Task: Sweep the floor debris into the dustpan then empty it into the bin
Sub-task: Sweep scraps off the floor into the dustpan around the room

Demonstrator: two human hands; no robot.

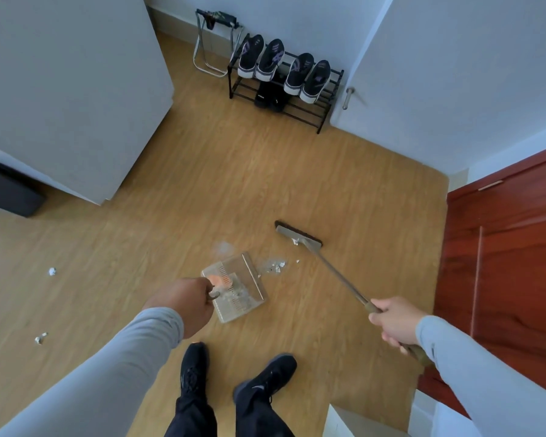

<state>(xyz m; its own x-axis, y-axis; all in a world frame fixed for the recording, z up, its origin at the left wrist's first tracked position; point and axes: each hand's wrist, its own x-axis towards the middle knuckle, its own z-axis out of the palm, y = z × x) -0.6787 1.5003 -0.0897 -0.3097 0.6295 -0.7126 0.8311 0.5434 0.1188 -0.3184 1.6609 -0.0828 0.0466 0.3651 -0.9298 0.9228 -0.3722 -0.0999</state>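
Your left hand (186, 302) is gripping the clear plastic dustpan (235, 287) on the wood-grain floor (202, 190), your right hand (394, 320) is clenching the slim broom (300, 236) pole, and blurred white scraps (275, 266) are lying between pan and bristles.

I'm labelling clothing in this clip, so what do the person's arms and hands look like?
Both arms wear long, plain light grey sleeves that reach to the wrists, with no visible logo or pattern. The left hand and right hand are bare: no gloves, and no watch or ring shows.
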